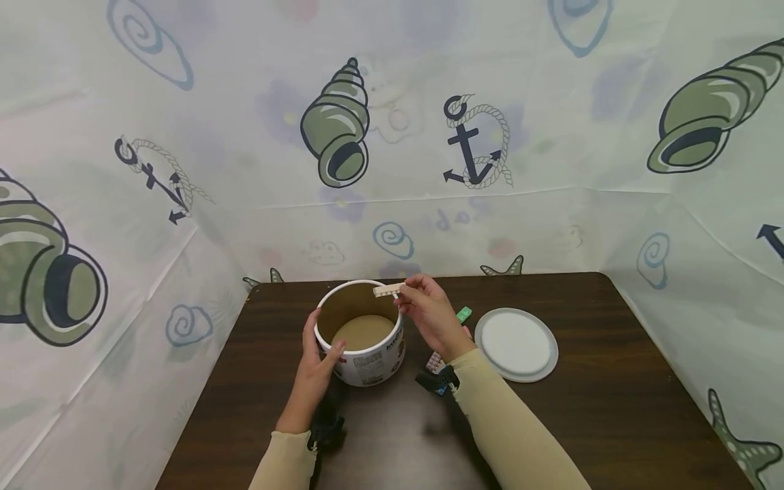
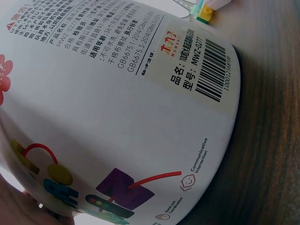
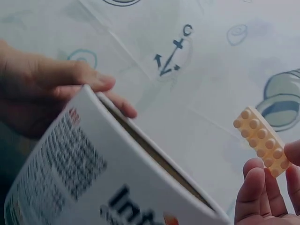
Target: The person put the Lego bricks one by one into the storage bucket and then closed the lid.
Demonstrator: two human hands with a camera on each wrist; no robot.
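A white round tub (image 1: 370,367) with a printed label stands on the table, its mouth tilted a little toward the head camera and its tan inside showing. My left hand (image 1: 315,374) grips the tub's left side, thumb over the near rim. Above the right part of the opening, my right hand (image 1: 431,316) pinches a cream studded building brick (image 3: 262,140) by one end. In the right wrist view the brick is apart from the tub. Printed text and a barcode on the tub's wall (image 2: 140,108) fill most of the left wrist view.
A white round lid (image 1: 516,344) lies flat on the dark brown table (image 1: 612,408), right of the tub. Several coloured bricks, among them a green brick (image 1: 463,314), lie partly hidden by my right hand and wrist. Patterned cloth (image 1: 416,238) stands behind and at both sides.
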